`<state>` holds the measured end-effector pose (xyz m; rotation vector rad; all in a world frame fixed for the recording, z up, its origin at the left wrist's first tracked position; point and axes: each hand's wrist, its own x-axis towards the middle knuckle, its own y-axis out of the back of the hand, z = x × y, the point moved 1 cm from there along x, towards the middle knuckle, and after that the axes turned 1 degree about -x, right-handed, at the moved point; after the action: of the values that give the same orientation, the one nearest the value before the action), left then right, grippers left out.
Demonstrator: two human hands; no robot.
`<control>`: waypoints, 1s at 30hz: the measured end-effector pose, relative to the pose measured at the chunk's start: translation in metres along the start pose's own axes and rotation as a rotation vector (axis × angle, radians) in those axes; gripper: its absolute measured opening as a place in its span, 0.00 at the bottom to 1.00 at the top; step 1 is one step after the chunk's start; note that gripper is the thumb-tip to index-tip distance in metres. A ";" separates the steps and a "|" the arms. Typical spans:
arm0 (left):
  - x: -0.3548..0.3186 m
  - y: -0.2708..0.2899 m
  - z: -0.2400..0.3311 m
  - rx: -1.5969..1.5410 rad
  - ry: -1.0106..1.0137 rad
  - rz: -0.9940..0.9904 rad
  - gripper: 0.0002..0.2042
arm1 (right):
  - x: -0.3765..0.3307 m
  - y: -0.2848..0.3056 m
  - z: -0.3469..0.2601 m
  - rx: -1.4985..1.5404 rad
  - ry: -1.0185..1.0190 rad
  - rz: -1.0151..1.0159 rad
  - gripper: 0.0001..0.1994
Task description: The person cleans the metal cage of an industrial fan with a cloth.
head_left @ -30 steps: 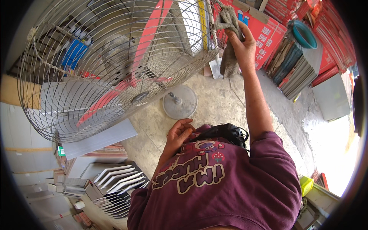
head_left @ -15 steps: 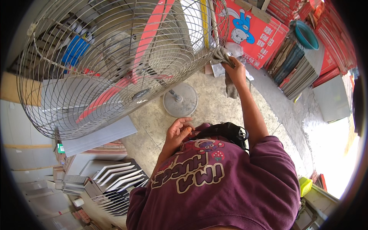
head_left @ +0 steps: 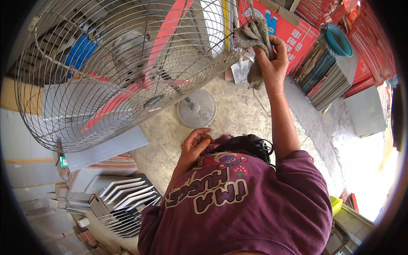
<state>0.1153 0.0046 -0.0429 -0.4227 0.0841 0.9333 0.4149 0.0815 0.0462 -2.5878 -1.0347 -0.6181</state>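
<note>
In the right hand (head_left: 274, 64) hangs 1 rag (head_left: 258, 37).

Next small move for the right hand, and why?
Probably slide the gray rag a little along the pedestal fan's wire guard: the right hand holds it bunched at the guard's right rim, though exact contact is hard to tell. The left hand is by the shirt, apart from the guard, so it likely needn't move.
</note>
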 end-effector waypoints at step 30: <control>0.007 0.002 0.001 -0.015 0.010 0.010 0.16 | -0.029 0.001 0.027 -0.149 -0.030 -0.172 0.20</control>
<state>0.1175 0.0109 -0.0447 -0.4411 0.0888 0.9420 0.4042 0.0745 0.0086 -2.6600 -1.2769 -0.7245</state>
